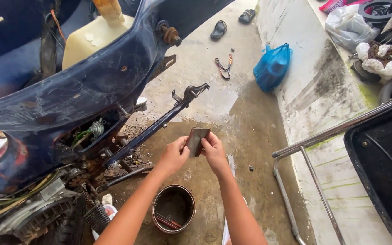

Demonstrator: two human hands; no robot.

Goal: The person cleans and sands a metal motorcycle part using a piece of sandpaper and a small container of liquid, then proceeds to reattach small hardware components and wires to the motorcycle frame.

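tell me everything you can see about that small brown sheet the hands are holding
The small brown sheet looks like worn sandpaper or thin card, dull brown-grey and folded or curled so its edges bend inward. It is held upright above the wet concrete floor, pinched on one side by the left hand and on the other by the right hand.

blue bag [272, 67], sandals [218, 29] (apart), tin [173, 209]

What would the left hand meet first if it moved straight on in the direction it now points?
The left hand points up-right at the bent brown sheet, which it already pinches with the right hand. Beyond lies wet concrete floor, though depth is unclear.
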